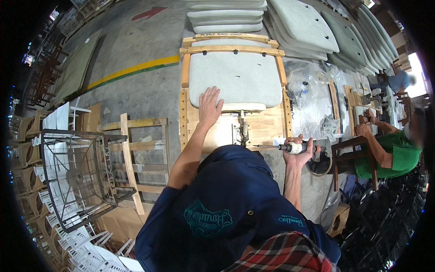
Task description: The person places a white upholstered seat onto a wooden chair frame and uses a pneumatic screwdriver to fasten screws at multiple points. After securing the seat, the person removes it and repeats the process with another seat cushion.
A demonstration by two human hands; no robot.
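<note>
A light grey upholstered cushion panel (235,79) lies in a wooden jig (285,122) in front of me, with small black fittings along its far edge. My left hand (210,106) rests with fingers spread on the cushion's near left part. A padded wooden bar (240,107) meets the near edge, and a metal toggle clamp (244,129) is mounted on the board just behind it. To the right of the clamp, my right hand (304,154) grips a power screwdriver (292,147), its long bit pointing left. The tip is apart from the cushion.
Stacks of similar panels (226,18) stand beyond the jig, with more at the far right (303,25). Left are a wooden pallet (147,154) and a black metal frame (81,177). A plastic-covered table (310,99) lies right, near a co-worker in green (385,154) handling a wooden chair frame.
</note>
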